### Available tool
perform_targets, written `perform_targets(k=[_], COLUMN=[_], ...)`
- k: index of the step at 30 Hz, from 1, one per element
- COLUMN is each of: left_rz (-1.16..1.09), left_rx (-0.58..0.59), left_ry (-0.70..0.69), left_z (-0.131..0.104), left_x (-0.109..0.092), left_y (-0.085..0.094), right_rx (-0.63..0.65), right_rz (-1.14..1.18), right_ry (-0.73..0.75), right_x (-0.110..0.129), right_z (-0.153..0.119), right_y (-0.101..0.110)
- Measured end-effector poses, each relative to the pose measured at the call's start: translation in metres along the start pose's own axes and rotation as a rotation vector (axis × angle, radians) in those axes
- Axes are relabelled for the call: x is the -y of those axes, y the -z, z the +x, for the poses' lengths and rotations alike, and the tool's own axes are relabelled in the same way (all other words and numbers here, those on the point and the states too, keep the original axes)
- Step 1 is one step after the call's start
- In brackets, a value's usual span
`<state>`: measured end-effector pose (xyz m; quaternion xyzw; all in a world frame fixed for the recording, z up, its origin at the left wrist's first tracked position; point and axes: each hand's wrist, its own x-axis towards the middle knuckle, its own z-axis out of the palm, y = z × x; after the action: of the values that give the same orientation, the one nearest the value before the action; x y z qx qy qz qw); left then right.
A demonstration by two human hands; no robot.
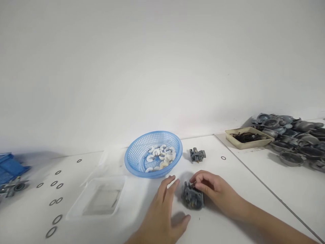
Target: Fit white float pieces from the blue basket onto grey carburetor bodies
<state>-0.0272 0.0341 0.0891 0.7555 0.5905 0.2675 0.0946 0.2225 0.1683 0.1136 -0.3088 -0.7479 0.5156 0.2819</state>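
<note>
A grey metal carburetor body (192, 198) rests on the white table between my hands, slightly blurred. My right hand (219, 194) reaches in from the right, its thumb and index finger pinched at the carburetor's upper edge. Whatever lies between those fingertips is too small or hidden to name. To the left, my left hand (162, 213) is open, thumb and fingers spread, close to the carburetor but apart from it. Behind them a second carburetor body (197, 155) sits on the table. Beside it stands a blue mesh basket (132, 156) holding several white C-shaped floats (162, 152).
Several dark ring gaskets (57, 219) lie at left, with one ring (223, 158) at right. A translucent tray (72, 211) stands left of my hand. Further right are a cream tray (236, 143) of black rings and piled grey metal bowls (291, 158). A blue bin (11, 167) stands far left.
</note>
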Motion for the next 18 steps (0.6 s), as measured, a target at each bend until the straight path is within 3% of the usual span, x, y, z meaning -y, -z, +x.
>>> perform_targets(k=[4,6,11,18], left_rz=[-0.186,-0.249,-0.381,-0.413], left_rx=[0.193,0.226,0.174,0.106], left_ry=[0.094,0.128,0.249,0.175], left_z=[0.004,0.004,0.002,-0.003], left_x=[-0.014,-0.021,-0.024,-0.006], left_y=[0.011,0.017,0.028,0.03], right_rx=[0.129,0.143,0.078,-0.073], right_rz=[0.096,0.119,0.06,-0.126], right_ry=[-0.044,-0.062,-0.113,-0.243], right_x=[0.011,0.013,0.012,0.012], right_z=[0.002,0.005,0.009,-0.004], right_y=[-0.03,-0.042,-0.054,-0.051])
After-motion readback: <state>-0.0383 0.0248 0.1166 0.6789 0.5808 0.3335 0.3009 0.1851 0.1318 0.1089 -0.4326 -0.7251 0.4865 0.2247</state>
